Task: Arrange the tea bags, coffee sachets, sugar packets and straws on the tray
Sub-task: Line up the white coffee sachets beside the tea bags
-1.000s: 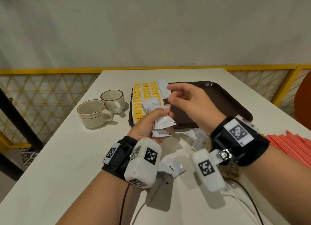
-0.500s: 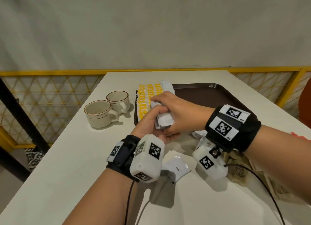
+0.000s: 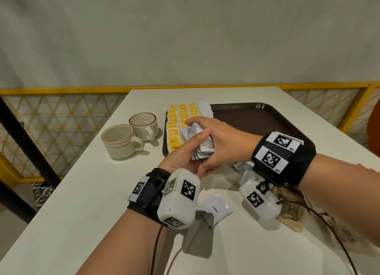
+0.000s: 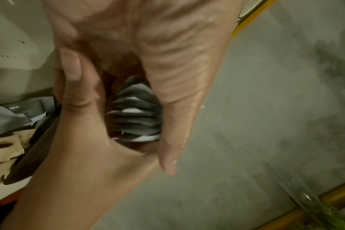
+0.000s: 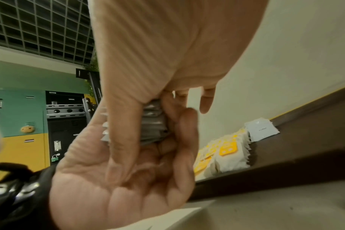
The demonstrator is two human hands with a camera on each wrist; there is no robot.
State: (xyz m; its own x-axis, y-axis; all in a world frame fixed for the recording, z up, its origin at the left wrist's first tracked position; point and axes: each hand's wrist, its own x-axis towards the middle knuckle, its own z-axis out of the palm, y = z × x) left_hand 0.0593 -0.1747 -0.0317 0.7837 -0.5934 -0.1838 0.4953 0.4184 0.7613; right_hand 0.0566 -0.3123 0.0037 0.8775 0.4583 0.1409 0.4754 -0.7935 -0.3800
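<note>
Both hands clasp one stack of white coffee sachets [image 3: 202, 149] above the near left corner of the dark brown tray [image 3: 259, 118]. My left hand [image 3: 185, 151] cups the stack from below, thumb up its side. Over the top, my right hand [image 3: 213, 138] wraps the stack with curled fingers. The sachet edges [image 4: 136, 118] show fanned between the two hands, and the stack [image 5: 153, 123] shows again in the right wrist view. Rows of yellow tea bags [image 3: 181, 120] and several white sachets [image 3: 204, 110] lie on the tray's left side.
One loose coffee sachet [image 3: 214, 207] lies on the white table near my left wrist. Brown sugar packets [image 3: 290, 211] lie under my right wrist. Two cream cups [image 3: 119, 138] [image 3: 144, 124] stand left of the tray. A yellow railing [image 3: 61, 89] runs behind the table.
My right hand, earlier raised above the stack with its fingers pinched, has come down and closed over the sachets in my left hand. Both hands have shifted slightly toward the tray.
</note>
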